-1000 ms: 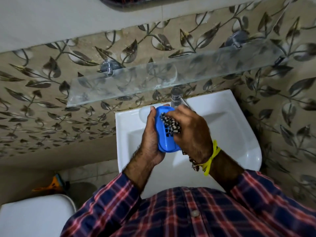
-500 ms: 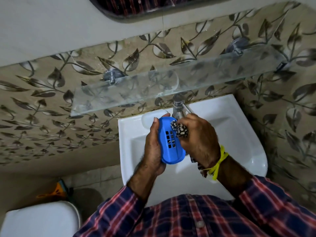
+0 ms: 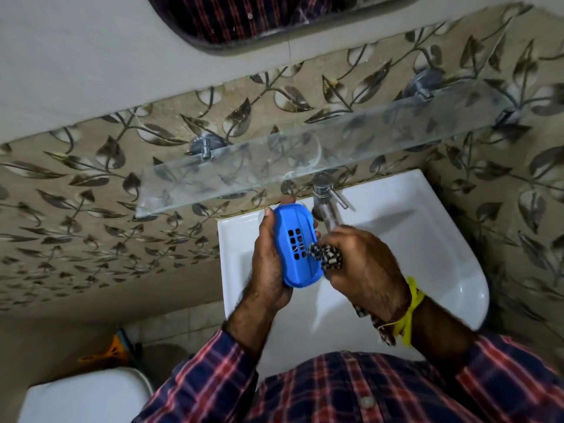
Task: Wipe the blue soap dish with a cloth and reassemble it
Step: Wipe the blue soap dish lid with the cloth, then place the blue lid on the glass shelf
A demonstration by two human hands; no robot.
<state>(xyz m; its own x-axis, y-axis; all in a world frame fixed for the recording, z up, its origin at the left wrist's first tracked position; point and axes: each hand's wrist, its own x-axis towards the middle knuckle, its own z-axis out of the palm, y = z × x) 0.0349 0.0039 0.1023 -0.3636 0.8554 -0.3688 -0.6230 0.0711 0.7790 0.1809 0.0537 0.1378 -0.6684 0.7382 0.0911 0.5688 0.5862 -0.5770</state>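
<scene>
My left hand (image 3: 268, 264) grips a blue oval soap dish part (image 3: 294, 239) with a grid of drain slots, held upright over the white sink (image 3: 427, 239). A bunched black-and-white patterned cloth (image 3: 328, 257) is in my right hand (image 3: 363, 270), pressed against the dish's right edge beside the slots. Most of the cloth is hidden inside my fist, with an end hanging below the wrist. I see no other part of the dish.
A chrome tap (image 3: 325, 193) stands just behind the dish. A glass shelf (image 3: 305, 157) juts out above the sink at wall height. A mirror (image 3: 259, 16) hangs above. A white toilet lid (image 3: 82, 395) and an orange object (image 3: 113, 349) are at the lower left.
The cloth has slid from the dish's upper middle down to its right edge. The slotted face now shows more fully, and the view has shifted downward.
</scene>
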